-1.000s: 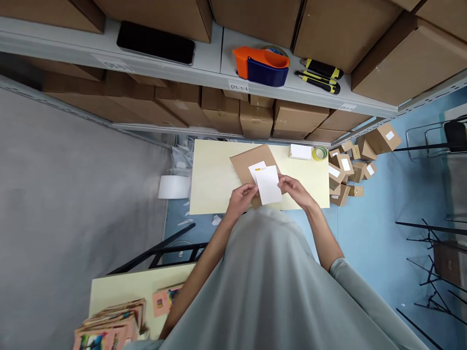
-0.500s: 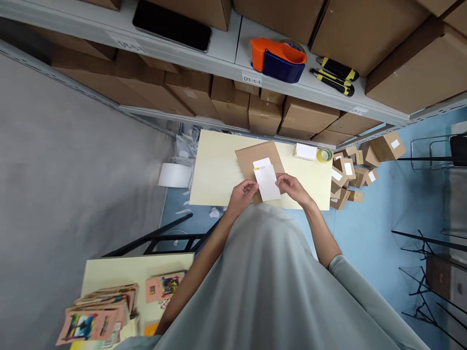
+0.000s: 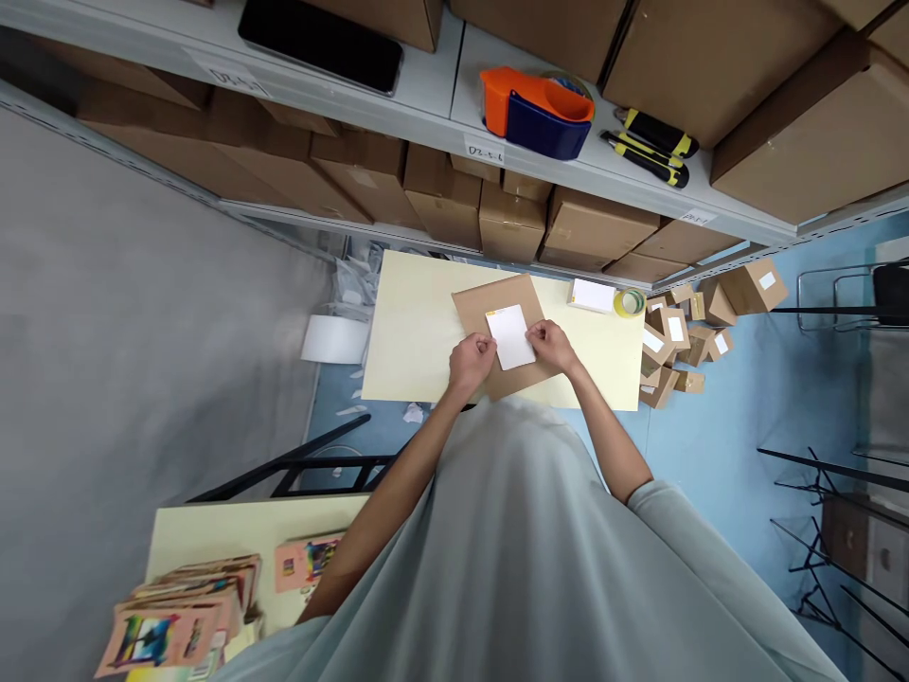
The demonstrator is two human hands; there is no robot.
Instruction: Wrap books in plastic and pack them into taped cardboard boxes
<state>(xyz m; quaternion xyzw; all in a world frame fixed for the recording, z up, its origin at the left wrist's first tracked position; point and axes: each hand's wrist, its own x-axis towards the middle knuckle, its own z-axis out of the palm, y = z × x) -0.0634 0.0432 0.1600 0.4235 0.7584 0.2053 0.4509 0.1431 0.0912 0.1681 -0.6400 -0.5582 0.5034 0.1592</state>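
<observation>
A brown flat parcel [image 3: 509, 298] lies on the pale yellow table [image 3: 416, 327]. A white label [image 3: 509, 337] rests on top of it. My left hand [image 3: 470, 364] pinches the label's left edge with its fingers closed. The label's right edge is pinched by my right hand [image 3: 550, 345], also with closed fingers. Both hands sit low over the parcel.
A stack of white labels [image 3: 593, 296] and a tape roll [image 3: 629, 302] lie at the table's far right. Small labelled boxes [image 3: 682, 332] are piled on the blue floor. The shelf above holds a phone [image 3: 321, 45], tape dispenser [image 3: 538, 112] and cutters [image 3: 650, 147]. Colourful books [image 3: 185, 616] sit lower left.
Both hands have moved forward and down, bringing the white label from the air onto the brown parcel, covering the label that showed there.
</observation>
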